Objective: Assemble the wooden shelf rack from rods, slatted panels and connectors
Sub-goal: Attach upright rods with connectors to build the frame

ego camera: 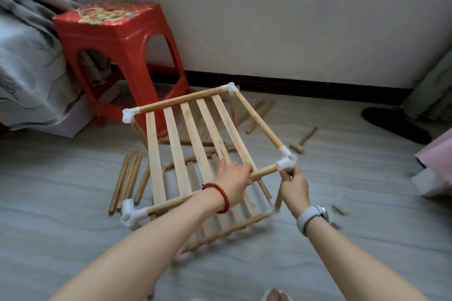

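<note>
Partly built shelf rack (195,134) is held tilted above the floor (73,239), its far end near the red stool (117,39). Judged light and stiff along the rods, but push-fit joints likely loosen under twisting; best held at a rod close to a connector, not by the thin slats. Left hand (233,178) is curled round the near top rod (265,170). Right hand (293,184) pinches a vertical rod just below the white corner connector (286,160). Both forearms extend forward. Spare rods (127,181) and a small wooden mallet (302,142) lie on the floor
</note>
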Action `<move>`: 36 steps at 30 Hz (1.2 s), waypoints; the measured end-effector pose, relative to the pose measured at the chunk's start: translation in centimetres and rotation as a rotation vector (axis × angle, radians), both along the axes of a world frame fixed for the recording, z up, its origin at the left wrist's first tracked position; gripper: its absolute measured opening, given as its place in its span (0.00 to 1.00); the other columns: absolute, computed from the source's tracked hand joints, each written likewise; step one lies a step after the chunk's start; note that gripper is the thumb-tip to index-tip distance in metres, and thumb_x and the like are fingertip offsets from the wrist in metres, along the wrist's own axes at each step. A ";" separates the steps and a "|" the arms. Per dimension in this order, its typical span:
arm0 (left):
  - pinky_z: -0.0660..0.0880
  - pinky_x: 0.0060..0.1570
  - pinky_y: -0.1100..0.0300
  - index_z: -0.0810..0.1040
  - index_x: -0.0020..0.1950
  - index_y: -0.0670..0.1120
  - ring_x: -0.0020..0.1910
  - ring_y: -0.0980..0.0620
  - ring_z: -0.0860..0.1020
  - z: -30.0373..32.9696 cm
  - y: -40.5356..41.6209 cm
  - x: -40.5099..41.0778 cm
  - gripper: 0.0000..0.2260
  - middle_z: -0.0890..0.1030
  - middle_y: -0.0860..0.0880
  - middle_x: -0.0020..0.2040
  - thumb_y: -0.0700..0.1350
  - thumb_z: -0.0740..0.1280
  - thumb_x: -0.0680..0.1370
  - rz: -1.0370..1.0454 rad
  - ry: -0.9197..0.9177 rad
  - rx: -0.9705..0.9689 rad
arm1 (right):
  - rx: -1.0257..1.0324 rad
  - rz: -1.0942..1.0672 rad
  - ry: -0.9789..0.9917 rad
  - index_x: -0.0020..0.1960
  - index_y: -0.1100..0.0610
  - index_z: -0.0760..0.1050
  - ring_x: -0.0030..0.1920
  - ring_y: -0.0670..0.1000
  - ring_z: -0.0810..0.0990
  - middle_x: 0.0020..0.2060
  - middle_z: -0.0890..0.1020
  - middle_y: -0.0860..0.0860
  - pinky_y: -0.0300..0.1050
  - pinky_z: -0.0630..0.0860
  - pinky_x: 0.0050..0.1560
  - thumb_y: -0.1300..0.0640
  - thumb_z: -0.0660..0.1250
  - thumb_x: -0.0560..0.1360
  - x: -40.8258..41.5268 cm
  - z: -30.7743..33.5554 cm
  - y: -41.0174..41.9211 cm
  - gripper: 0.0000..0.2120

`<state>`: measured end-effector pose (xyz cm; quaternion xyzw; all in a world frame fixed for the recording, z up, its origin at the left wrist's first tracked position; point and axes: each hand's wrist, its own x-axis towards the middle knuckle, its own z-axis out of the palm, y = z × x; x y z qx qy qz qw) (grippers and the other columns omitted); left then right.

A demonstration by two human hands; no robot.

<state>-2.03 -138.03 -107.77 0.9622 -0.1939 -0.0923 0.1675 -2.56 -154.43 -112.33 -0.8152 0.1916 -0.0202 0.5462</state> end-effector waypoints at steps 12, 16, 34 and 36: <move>0.68 0.34 0.68 0.72 0.58 0.44 0.40 0.59 0.74 15.0 -1.1 6.0 0.10 0.77 0.53 0.42 0.47 0.57 0.81 0.454 0.013 -0.801 | -0.211 0.353 -0.389 0.71 0.58 0.64 0.67 0.50 0.69 0.68 0.71 0.53 0.42 0.65 0.64 0.57 0.56 0.80 7.0 20.6 2.1 0.20; 0.71 0.36 0.68 0.72 0.55 0.43 0.38 0.57 0.75 13.5 0.4 4.9 0.06 0.77 0.49 0.41 0.44 0.61 0.80 0.670 0.089 -1.111 | -0.295 0.629 -0.174 0.70 0.57 0.65 0.48 0.43 0.78 0.51 0.79 0.46 0.35 0.74 0.43 0.45 0.60 0.78 3.7 19.2 5.1 0.25; 0.73 0.36 0.67 0.76 0.42 0.45 0.39 0.54 0.78 5.3 12.1 -8.5 0.07 0.81 0.49 0.37 0.41 0.62 0.79 0.701 0.150 -0.922 | -0.769 1.302 0.144 0.69 0.52 0.63 0.38 0.44 0.70 0.40 0.72 0.46 0.39 0.67 0.38 0.65 0.57 0.77 -4.3 12.6 8.4 0.22; 0.69 0.32 0.71 0.77 0.40 0.46 0.35 0.56 0.75 6.1 12.9 -8.6 0.08 0.78 0.52 0.34 0.40 0.62 0.78 0.671 -0.183 -0.776 | -0.806 1.304 0.163 0.71 0.47 0.59 0.40 0.45 0.72 0.41 0.71 0.45 0.39 0.70 0.40 0.66 0.57 0.76 -4.3 12.5 8.5 0.28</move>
